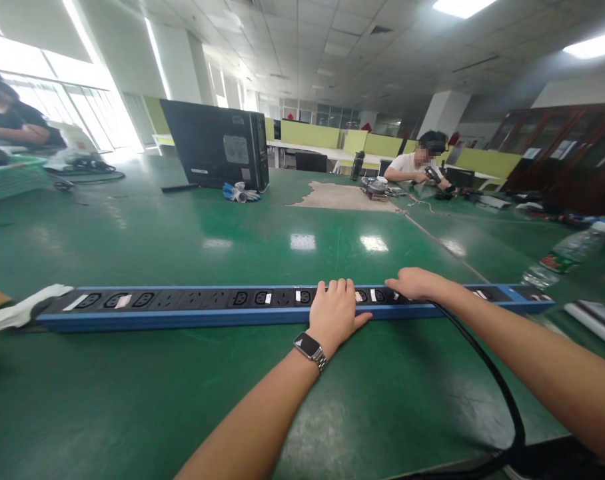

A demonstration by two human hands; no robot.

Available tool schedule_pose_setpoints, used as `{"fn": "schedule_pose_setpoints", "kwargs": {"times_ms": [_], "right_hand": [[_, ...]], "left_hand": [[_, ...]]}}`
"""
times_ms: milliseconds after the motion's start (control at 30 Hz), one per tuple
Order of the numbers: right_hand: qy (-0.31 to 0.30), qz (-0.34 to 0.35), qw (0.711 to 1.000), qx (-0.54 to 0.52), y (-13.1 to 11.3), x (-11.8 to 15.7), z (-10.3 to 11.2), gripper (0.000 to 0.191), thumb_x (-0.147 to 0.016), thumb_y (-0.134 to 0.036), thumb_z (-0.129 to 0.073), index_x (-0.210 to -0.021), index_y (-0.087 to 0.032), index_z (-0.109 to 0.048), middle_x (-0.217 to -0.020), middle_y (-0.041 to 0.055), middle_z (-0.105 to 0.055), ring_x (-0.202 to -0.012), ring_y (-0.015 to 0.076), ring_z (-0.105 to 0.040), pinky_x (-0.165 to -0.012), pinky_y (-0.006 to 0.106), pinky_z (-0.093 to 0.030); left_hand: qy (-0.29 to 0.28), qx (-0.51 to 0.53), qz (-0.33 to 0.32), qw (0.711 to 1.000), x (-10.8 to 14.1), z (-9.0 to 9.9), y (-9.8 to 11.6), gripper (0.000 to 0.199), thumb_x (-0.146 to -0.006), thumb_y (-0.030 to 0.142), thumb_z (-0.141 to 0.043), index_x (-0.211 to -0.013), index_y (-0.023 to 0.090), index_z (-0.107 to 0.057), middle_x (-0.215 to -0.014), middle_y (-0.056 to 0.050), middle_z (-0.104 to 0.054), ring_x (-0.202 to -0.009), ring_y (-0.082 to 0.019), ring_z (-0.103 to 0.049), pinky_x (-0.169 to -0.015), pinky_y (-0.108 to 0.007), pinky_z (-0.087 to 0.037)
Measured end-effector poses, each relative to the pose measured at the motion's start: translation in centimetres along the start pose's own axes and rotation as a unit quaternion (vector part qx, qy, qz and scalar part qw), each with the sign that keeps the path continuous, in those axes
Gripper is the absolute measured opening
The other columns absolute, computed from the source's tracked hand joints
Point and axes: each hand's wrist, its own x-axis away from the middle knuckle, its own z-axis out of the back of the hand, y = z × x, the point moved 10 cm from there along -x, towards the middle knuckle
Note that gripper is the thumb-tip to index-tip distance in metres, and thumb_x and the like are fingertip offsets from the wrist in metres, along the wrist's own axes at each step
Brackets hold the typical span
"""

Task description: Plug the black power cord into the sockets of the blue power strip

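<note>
A long blue power strip point(182, 319) with a black socket face lies across the green table. Over its middle, my left hand point(336, 310) wears a watch and rests on top, fingers over the far edge and thumb along the near side. Farther right, my right hand point(411, 285) is closed around the end of a black cable point(487, 363) at the sockets. The cable curves from under that hand down to the lower right. The plug itself is mostly hidden by the fingers, and how deep it sits cannot be made out.
A black computer case point(217, 143) stands at the back left, with gloves point(241, 193) beside it. A plastic bottle point(565, 253) is at the right. White wrapping point(27, 308) touches the strip's left end. Two people sit beyond, near a green basket point(12, 180) and some tools.
</note>
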Motion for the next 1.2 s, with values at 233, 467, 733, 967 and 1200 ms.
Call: {"fn": "schedule_pose_setpoints", "kwargs": {"times_ms": [233, 467, 733, 967, 1200], "right_hand": [[0.025, -0.054, 0.998, 0.014, 0.6, 2.6, -0.5, 0.059, -0.094, -0.047, -0.024, -0.106, -0.009, -0.068, -0.111, 0.0234, -0.067, -0.101, 0.0319, -0.065, -0.082, 0.042, -0.048], [0.087, -0.052, 0.995, 0.015, -0.8, 3.5, -0.6, 0.048, -0.094, -0.044, -0.030, -0.102, -0.009, -0.062, -0.101, 0.0226, -0.068, -0.093, 0.0317, -0.067, -0.080, 0.042, -0.049], [0.056, -0.040, 0.998, -0.001, -0.2, 3.3, -1.3, 0.046, -0.091, -0.045, -0.033, -0.104, -0.010, -0.060, -0.102, 0.0206, -0.068, -0.094, 0.0332, -0.066, -0.076, 0.042, -0.048], [0.136, -0.011, 0.989, -0.060, 0.0, 4.1, 9.8, 0.050, -0.088, -0.055, -0.041, -0.087, -0.013, -0.067, -0.084, 0.0144, -0.069, -0.078, 0.0238, -0.063, -0.064, 0.030, -0.043], [-0.040, 0.137, 0.974, -0.177, -10.0, 4.2, 5.3, 0.057, -0.086, -0.062, -0.045, -0.069, -0.013, -0.068, -0.050, 0.0024, -0.052, -0.043, 0.0113, -0.044, -0.045, 0.025, -0.030]], "left_hand": [[-0.017, 0.025, 0.006, 1.000, 0.1, 0.3, -0.4, 0.068, -0.080, 0.060, -0.059, -0.128, 0.013, -0.048, -0.119, -0.014, -0.059, -0.110, -0.030, -0.052, -0.100, -0.044, -0.034], [-0.083, 0.014, 0.073, 0.994, 1.6, 1.0, -6.2, 0.069, -0.073, 0.070, -0.060, -0.117, 0.018, -0.056, -0.108, -0.011, -0.065, -0.105, -0.032, -0.057, -0.099, -0.050, -0.034], [-0.044, -0.042, 0.054, 0.997, 2.5, 1.2, -6.3, 0.070, -0.070, 0.072, -0.062, -0.114, 0.017, -0.056, -0.100, -0.011, -0.064, -0.098, -0.032, -0.056, -0.089, -0.044, -0.038], [-0.044, -0.042, 0.061, 0.996, 2.4, 1.2, -6.3, 0.068, -0.070, 0.072, -0.063, -0.110, 0.017, -0.056, -0.100, -0.011, -0.063, -0.097, -0.032, -0.056, -0.088, -0.045, -0.038], [-0.038, -0.038, 0.064, 0.997, 2.4, 1.3, -6.3, 0.065, -0.068, 0.070, -0.065, -0.106, 0.018, -0.058, -0.099, -0.011, -0.063, -0.096, -0.031, -0.055, -0.087, -0.044, -0.038]]}}
